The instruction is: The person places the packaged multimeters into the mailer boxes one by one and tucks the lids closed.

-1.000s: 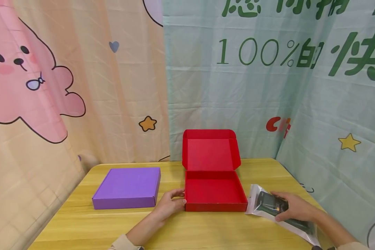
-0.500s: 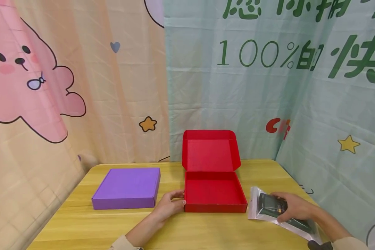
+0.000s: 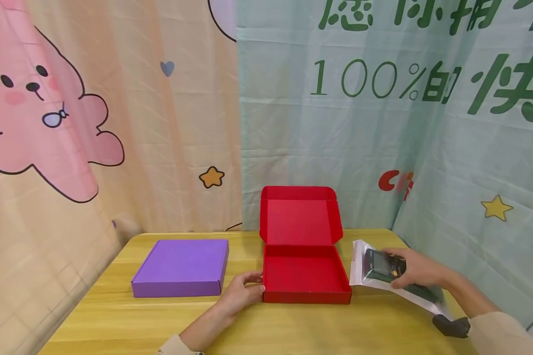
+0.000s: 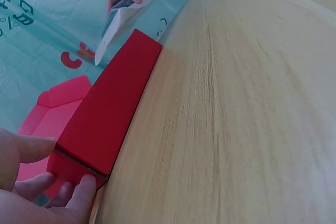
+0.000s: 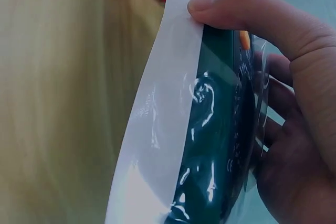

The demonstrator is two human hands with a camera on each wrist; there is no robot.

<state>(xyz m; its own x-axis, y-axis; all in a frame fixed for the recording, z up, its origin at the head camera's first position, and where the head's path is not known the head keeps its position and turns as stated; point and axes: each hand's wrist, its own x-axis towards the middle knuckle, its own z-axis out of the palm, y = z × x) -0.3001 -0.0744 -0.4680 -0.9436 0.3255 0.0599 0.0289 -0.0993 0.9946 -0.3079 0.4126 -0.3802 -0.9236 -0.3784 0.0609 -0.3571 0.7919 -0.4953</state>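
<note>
A red cardboard box (image 3: 307, 297) stands on the wooden table, its lid (image 3: 301, 221) raised at the back. My left hand (image 3: 240, 295) rests against the box's left wall; the thumb lies near its front corner in the left wrist view. Right of the box, my right hand (image 3: 419, 268) grips a dark green package (image 3: 375, 265) in a clear plastic bag with a white strip (image 5: 157, 103). The package is tilted and raised off the table. In the right wrist view the thumb presses its near edge; the other fingers are partly hidden behind it.
A closed purple box (image 3: 182, 266) lies on the left of the wooden table (image 3: 320, 330). Printed curtains (image 3: 293, 138) hang behind and beside it. A dark device (image 3: 450, 326) sits on the right wrist.
My right hand has raised the bagged green package from the table, its far end higher than before. My left hand stays at the red box. The head view has shifted slightly.
</note>
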